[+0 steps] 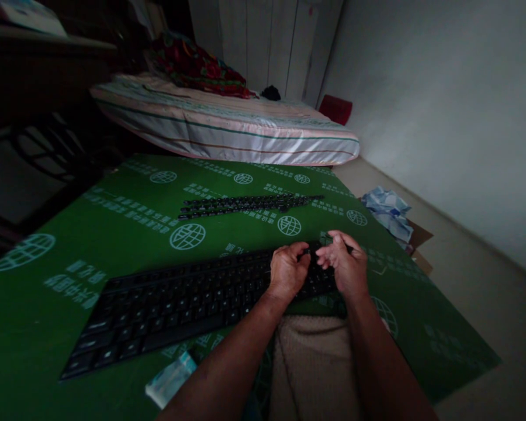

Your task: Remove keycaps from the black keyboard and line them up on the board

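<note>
On the left part of the green tabletop (pixel 127 245) begins a black keyboard (pixel 188 301), which lies at a slant and reaches to the right until the two hands. Its left end is not held by any hand, so it could perhaps swing on the table if the other end is pushed strongly. Near its front edge lies a small pale packet (pixel 170 380); a forearm passes close beside it and might sweep it away. Behind the keyboard, well apart from it, small black pieces (pixel 245 203) lie in loose rows; a careless sleeve or a knock to the table could mix their order. Over the right part of the keyboard, the left hand (pixel 289 268) has its fingers bent, with thumb and forefinger near each other, but whether they pinch something cannot be told. Just beside it, the right hand (pixel 345 263) is raised, its fingers curled and partly apart; what is between its fingertips is too dark to tell. If something small is held there, a weak grip could let it drop among the dark keys, where it would be hard to find.
</note>
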Available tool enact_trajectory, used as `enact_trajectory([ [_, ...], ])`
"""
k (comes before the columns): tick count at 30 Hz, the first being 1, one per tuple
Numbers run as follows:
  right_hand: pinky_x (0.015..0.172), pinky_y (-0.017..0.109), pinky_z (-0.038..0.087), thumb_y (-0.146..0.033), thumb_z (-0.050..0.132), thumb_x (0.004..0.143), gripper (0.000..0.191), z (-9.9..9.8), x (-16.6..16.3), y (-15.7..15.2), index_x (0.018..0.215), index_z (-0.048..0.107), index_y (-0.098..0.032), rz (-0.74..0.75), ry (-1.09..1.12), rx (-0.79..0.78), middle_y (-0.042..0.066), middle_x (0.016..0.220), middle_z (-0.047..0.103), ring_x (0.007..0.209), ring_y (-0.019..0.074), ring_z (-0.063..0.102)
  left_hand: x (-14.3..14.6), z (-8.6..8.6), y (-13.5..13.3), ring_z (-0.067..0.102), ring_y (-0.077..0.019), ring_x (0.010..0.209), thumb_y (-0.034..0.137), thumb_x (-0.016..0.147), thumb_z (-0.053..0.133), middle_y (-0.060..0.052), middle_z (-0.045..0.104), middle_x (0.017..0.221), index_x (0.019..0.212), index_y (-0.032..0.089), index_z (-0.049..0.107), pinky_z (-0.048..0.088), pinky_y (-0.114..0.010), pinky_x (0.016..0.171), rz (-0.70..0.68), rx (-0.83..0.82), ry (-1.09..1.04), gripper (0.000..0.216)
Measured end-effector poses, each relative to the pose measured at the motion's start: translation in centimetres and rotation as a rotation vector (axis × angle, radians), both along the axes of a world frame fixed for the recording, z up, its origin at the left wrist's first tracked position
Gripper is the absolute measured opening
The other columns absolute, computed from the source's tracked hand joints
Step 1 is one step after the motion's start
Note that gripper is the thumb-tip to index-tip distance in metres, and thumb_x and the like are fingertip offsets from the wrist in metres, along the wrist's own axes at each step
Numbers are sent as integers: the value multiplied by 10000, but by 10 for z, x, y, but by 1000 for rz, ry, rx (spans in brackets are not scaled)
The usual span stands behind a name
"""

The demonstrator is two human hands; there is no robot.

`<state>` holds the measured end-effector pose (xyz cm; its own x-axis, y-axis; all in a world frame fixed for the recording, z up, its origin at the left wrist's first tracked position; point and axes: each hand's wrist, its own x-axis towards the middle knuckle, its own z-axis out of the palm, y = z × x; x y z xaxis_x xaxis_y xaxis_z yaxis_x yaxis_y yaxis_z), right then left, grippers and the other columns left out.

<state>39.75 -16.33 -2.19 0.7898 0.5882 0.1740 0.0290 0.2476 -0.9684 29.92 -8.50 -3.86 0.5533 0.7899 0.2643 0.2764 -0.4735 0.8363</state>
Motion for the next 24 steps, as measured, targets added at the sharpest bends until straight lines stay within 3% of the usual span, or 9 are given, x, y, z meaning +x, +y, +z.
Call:
enact_trajectory([
  [4,312,176,369,-479,528,803,382,4,-3,-2,1016,552,-163,4,-16,-22,-29,462,606,312,100,505,0,-2,1,669,-163,785,190,738,628,-23,729,845,917,208,693,516,-269,765,3,-10,-20,191],
  [10,297,172,355,-451,539,805,279,2,-5,0,868,517,-180,-4,-49,-19,-45,433,590,285,96,484,1,-5,2,672,-155,742,192,734,638,-13,731,801,904,208,690,520,-260,731,12,-33,-50,178],
  [13,382,212,444,-408,591,774,250,-2,-3,1,825,462,-200,-13,-120,3,-24,540,644,400,128,582,1,-6,2,671,-155,721,200,730,645,-16,729,792,905,202,687,523,-264,708,26,-45,-62,180],
  [16,552,275,518,-356,609,763,212,-5,-1,0,772,457,-208,-6,-282,-35,25,709,682,640,174,667,2,-7,3,670,-153,711,200,729,644,-16,727,786,902,199,684,523,-260,693,29,-55,-75,177],
  [20,747,343,511,-306,621,743,170,-9,-1,-1,707,479,-217,37,-487,-105,57,851,687,836,207,660,2,-7,3,671,-146,718,177,731,634,-3,729,787,873,210,685,520,-249,705,14,-63,-87,155],
  [24,783,366,501,-294,608,747,132,-10,-4,-1,734,494,-228,59,-536,-149,57,886,688,869,214,652,1,-5,3,675,-147,730,167,725,632,3,733,782,857,211,686,519,-244,720,-5,-67,-95,149],
])
